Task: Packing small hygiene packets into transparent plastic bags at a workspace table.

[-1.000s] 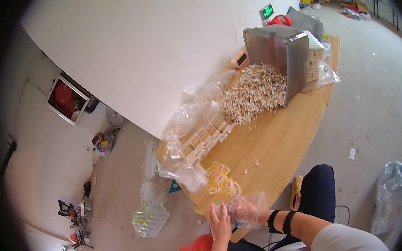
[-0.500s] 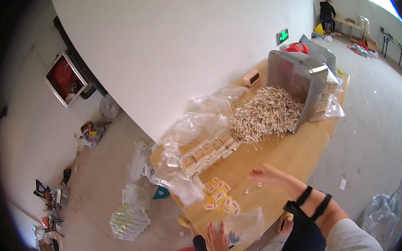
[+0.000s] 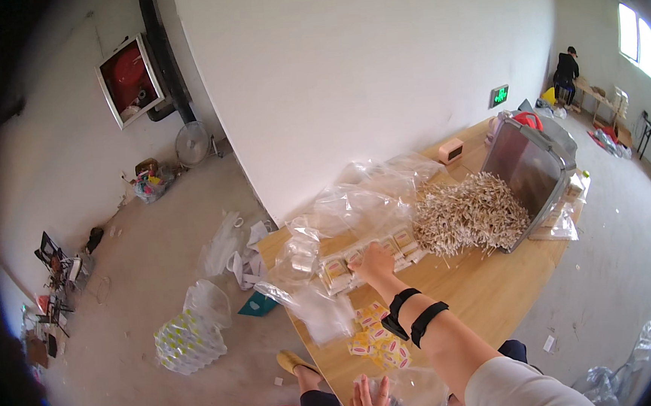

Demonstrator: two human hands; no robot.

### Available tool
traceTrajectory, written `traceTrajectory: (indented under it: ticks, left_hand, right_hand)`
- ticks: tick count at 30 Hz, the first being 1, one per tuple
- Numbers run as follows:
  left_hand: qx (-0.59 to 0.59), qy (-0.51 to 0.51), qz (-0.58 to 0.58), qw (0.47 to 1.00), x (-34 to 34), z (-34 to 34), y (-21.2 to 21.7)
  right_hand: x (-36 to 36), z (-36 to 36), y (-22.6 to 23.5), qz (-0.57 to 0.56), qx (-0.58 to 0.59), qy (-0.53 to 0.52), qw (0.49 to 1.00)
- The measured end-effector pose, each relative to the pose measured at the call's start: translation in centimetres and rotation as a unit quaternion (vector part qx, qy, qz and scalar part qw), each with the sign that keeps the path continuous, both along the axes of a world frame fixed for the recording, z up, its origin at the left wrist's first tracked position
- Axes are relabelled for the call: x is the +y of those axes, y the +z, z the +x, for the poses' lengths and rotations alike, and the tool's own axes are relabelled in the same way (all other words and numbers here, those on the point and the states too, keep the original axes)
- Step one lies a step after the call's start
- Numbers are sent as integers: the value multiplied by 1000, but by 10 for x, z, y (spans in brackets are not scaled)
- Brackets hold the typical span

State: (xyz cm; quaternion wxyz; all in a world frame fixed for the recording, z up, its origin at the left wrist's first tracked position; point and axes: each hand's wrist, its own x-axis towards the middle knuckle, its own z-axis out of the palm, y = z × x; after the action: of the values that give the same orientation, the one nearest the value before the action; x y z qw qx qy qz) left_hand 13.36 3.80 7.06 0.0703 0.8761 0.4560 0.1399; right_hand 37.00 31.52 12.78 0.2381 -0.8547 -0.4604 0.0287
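Observation:
My right hand [image 3: 376, 262] reaches over a row of small boxed packs of cotton swabs [image 3: 335, 272] along the table. Its fingers are bent together at one pack, partly hidden by the hand itself. Close to the table's near edge, my left hand [image 3: 370, 403] has its fingers spread, resting beside a clear plastic bag [image 3: 419, 387]. Yellow and white printed cards [image 3: 380, 340] lie scattered between the two hands. To the right of the packs is a large heap of loose cotton swabs [image 3: 466, 216], in front of a grey plastic bin [image 3: 534, 169] tipped on its side.
Crumpled clear plastic sheeting [image 3: 374, 192] covers the table's wall side. A small pink clock-like box [image 3: 451, 150] stands by the wall. Left on the floor are a bag of green-and-white items [image 3: 192, 340] and a fan [image 3: 193, 144]. Another person [image 3: 566, 77] sits far off at a table.
My right hand has moved left and forward, from above the bare tabletop to the row of packs. My left hand stays by the clear bag. The view has shifted.

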Motion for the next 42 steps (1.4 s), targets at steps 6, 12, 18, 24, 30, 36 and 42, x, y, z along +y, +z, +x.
traceTrajectory:
  ticks: [6, 12, 18, 24, 30, 36, 42]
  left_hand:
    - [-18, -3, -10, 1000, 0, 2, 9]
    - [-33, -3, -2, 999, -2, 2, 16]
    - [-20, -2, 47, 999, -6, 5, 6]
    - [-7, -24, -21, 999, 2, -2, -3]
    - [30, -12, -30, 999, 3, 0, 5]
    - [43, -16, -39, 998, 0, 8, 5]
    - [45, -24, -43, 998, -6, 10, 12]
  right_hand:
    - [28, 0, -18, 25, 351, 45, 935]
    - [34, -46, -32, 64, 23, -17, 998]
    - [-8, -4, -2, 134, 257, 41, 956]
    - [-178, 75, 8, 105, 148, 74, 980]
    - [-270, 125, -74, 90, 427, -63, 898]
    - [-232, 75, -120, 143, 502, 54, 851]
    - [-213, 26, -97, 62, 64, 131, 987]
